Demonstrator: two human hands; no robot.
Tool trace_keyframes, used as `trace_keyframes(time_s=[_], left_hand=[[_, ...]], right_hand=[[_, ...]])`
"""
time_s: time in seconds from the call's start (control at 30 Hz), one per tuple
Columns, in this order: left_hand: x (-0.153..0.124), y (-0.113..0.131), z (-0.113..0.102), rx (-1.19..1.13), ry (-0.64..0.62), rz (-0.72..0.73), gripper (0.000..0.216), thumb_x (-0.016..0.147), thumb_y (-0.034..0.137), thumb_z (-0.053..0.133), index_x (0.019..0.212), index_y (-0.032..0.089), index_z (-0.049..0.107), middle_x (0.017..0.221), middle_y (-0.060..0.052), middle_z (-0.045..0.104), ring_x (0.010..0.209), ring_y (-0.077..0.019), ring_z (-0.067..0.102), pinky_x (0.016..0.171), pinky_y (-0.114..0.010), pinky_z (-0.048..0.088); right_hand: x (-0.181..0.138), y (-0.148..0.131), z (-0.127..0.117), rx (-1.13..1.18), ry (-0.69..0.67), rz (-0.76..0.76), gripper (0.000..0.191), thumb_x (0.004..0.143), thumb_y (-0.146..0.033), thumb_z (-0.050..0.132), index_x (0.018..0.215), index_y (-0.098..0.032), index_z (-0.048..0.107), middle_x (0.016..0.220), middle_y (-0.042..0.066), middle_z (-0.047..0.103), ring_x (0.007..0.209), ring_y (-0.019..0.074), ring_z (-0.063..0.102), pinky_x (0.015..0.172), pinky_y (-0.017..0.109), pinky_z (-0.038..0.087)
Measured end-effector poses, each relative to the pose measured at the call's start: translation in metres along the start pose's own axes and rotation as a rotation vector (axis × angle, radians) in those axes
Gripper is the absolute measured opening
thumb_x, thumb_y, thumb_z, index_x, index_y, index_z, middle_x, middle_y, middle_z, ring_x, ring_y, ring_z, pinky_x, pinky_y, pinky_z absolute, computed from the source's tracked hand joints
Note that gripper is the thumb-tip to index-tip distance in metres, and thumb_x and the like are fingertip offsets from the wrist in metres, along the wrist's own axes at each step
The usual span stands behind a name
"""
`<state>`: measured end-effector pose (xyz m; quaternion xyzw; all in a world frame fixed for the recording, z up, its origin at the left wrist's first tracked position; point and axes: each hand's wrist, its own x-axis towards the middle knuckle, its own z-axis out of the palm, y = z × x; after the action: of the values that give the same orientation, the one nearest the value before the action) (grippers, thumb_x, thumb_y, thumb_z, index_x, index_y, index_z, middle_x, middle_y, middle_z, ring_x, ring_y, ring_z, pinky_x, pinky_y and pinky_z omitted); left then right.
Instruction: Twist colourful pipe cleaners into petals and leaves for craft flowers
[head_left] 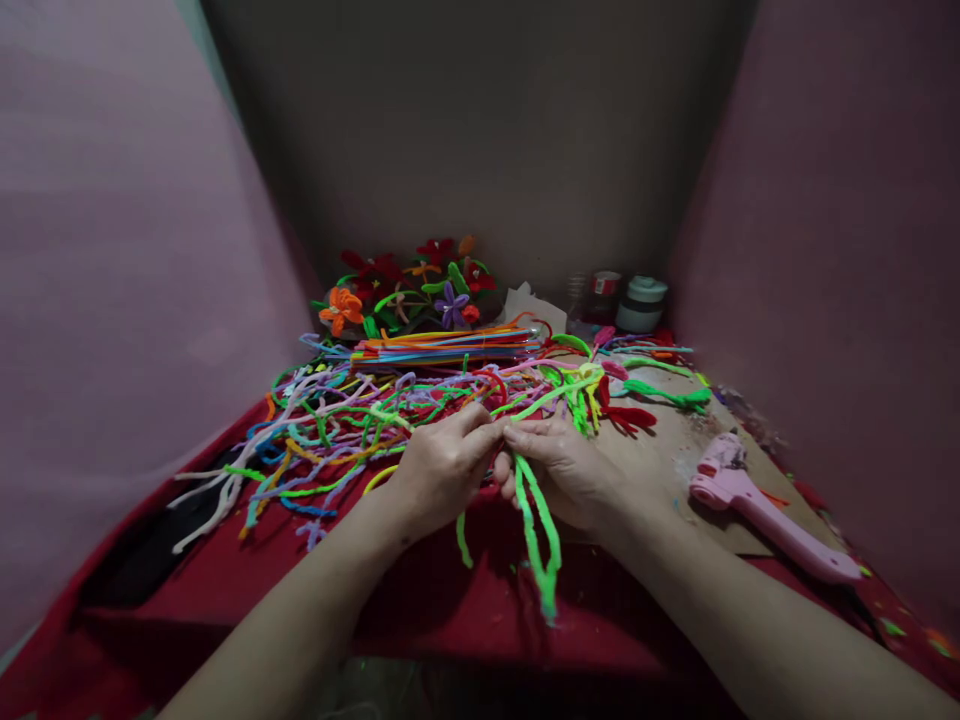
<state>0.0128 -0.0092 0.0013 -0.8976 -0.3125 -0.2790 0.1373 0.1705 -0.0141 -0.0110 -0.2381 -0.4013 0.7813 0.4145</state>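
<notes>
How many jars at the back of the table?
3: a clear jar, a red-labelled jar and a white-lidded jar, side by side, back right. Others may be hidden.

Pink plastic glue gun lies on brown cardboard sheet, right side. Finished pipe-cleaner flowers at back; two small lidded jars just beside.

The person's left hand and right hand are bare, with no gloves, rings or watch showing. Both forearms are uncovered up to the picture's lower edge, and no sleeve is in view. The fingernails are short and plain.
</notes>
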Motion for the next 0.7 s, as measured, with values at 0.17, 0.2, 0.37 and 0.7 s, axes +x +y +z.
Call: trace_keyframes(time_s=[0.17, 0.2, 0.37, 0.7], left_hand=[[0.006, 0.002, -0.008, -0.589, -0.043, -0.423, 0.022, 0.082, 0.020, 0.050, 0.102, 0.016, 0.058, 0.079, -0.003, 0.058, 0.067, -0.0107, 0.057, 0.061, -0.022, 0.046], [0.008, 0.003, -0.011, -0.747, -0.073, -0.552, 0.023, 0.080, 0.023, 0.053, 0.101, 0.016, 0.057, 0.074, -0.001, 0.057, 0.058, -0.0094, 0.055, 0.054, -0.021, 0.045], [0.009, -0.002, -0.020, -1.342, -0.278, -0.934, 0.028, 0.074, 0.032, 0.062, 0.096, 0.016, 0.055, 0.049, 0.008, 0.042, 0.031, -0.0022, 0.031, 0.030, -0.014, 0.025], [0.009, -0.017, -0.034, -1.621, 0.018, -0.699, 0.030, 0.072, 0.017, 0.060, 0.102, 0.016, 0.061, 0.081, -0.005, 0.061, 0.052, -0.0064, 0.053, 0.047, -0.017, 0.043]], right_hand=[[-0.001, -0.003, 0.003, -0.087, 0.079, 0.000, 0.010, 0.074, -0.023, 0.054, 0.073, -0.014, 0.054, 0.049, -0.002, 0.055, 0.036, 0.0079, 0.048, 0.034, 0.017, 0.035], [-0.002, -0.004, 0.004, -0.140, 0.098, -0.017, 0.012, 0.074, -0.024, 0.054, 0.068, -0.014, 0.052, 0.047, -0.003, 0.052, 0.034, 0.0062, 0.043, 0.032, 0.016, 0.030], [-0.006, -0.011, 0.010, -0.336, 0.231, -0.087, 0.022, 0.075, -0.029, 0.054, 0.059, -0.016, 0.046, 0.043, -0.009, 0.031, 0.035, 0.0025, 0.021, 0.035, 0.018, 0.012], [-0.008, -0.023, 0.012, -0.173, 0.225, 0.015, 0.026, 0.070, -0.027, 0.051, 0.057, -0.021, 0.029, 0.042, -0.011, 0.022, 0.036, 0.0044, 0.012, 0.037, 0.021, 0.007]])
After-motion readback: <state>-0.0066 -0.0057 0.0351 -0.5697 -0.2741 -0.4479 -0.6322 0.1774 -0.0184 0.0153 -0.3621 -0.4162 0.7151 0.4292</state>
